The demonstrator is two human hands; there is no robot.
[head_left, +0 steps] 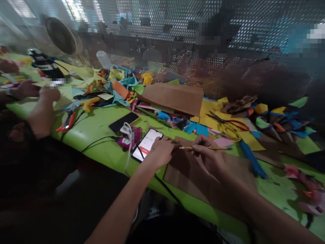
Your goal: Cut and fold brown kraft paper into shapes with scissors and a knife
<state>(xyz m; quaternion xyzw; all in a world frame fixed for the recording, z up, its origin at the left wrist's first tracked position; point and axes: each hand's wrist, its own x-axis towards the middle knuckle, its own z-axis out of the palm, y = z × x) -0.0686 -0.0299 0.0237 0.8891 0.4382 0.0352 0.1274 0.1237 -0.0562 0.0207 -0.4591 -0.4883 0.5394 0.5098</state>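
A brown paper sheet [188,176] lies on the green table [101,128] in front of me. My left hand [161,150] rests on the sheet's left part with fingers curled, pressing it down. My right hand [210,156] is closed around a thin pencil-like stick [215,147] that lies nearly level over the paper. Just left of my left hand a phone [147,144] with a lit screen lies flat.
A dark phone [124,122], a white cable and a pink object [132,135] sit to the left. Scissors [233,123], brown paper [175,96] and coloured paper scraps cover the back. Another person's arm [42,112] lies at the left. A perforated screen stands behind.
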